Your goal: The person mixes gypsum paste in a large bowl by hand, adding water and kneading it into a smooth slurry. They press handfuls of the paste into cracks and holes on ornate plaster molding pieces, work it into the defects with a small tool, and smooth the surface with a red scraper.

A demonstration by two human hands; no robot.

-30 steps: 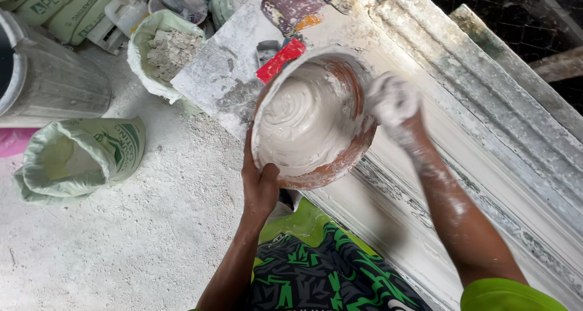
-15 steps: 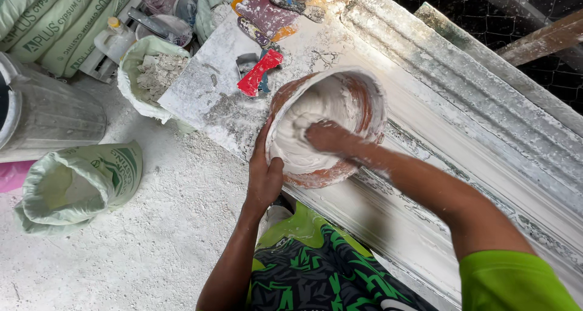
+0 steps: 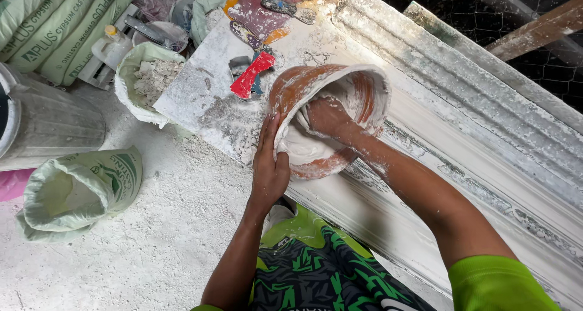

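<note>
On plaster-dusted tabletop (image 3: pixel 200 104), your left hand (image 3: pixel 270 165) gripped tilted round orange bowl (image 3: pixel 331 119), mouth facing you; right hand (image 3: pixel 325 116) cupped in wet white plaster (image 3: pixel 303 146).

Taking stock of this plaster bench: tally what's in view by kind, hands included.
Hands: 2, left hand gripping the bowl rim, right hand inside it
Orange bowl of wet white plaster: 1
Red scraper: 1
Open sacks: 2, one near, one with lumps
Grey bucket: 1
Moulded white cornice: 1
Total: 8
</note>
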